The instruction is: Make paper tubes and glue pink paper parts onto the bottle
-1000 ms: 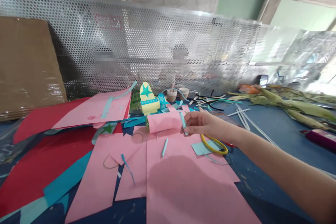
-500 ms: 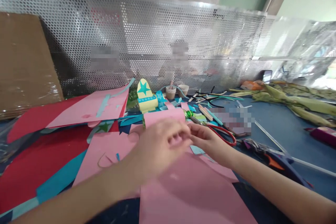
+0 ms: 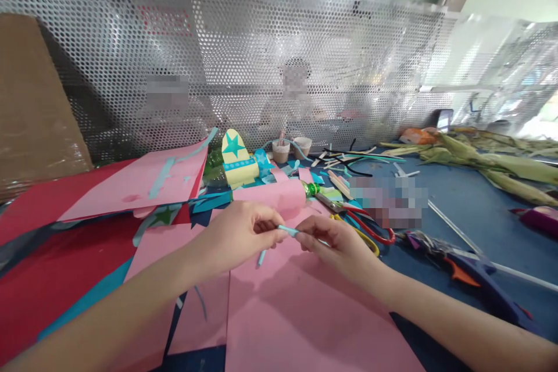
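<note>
Landmark: pink-wrapped bottle (image 3: 270, 195), lying on its side, green neck pointing right

1. Light-blue strip (image 3: 288, 231): small and narrow, held up on your side of the bottle, bridging your two hands above a large pink sheet (image 3: 305, 314)

2. Your left hand (image 3: 239, 235): just in front of the bottle, thumb and fingertips pinched together on the strip's left end

3. Your right hand (image 3: 335, 238): in front of the bottle's neck end, thumb and fingertips pinched together on the strip's right end

4. Second light-blue piece (image 3: 261, 258): in front of the bottle, on the pink sheet, just below your left fingers

5. Red-handled scissors (image 3: 389, 238): right of the bottle, near its neck, a yellow handle (image 3: 374, 246) beside them

6. Dark-blue tool (image 3: 483, 285) with orange trigger: well to the right of the bottle, nearer you

7. Yellow cutout (image 3: 239, 171) with blue star: upright, behind the bottle's left end

8. Pair of small cups (image 3: 281, 155): behind the bottle

9. Red paper (image 3: 65, 279): well to the left of the bottle

10. Pale-green husks (image 3: 492, 157): far right of the bottle, farther from you
</note>
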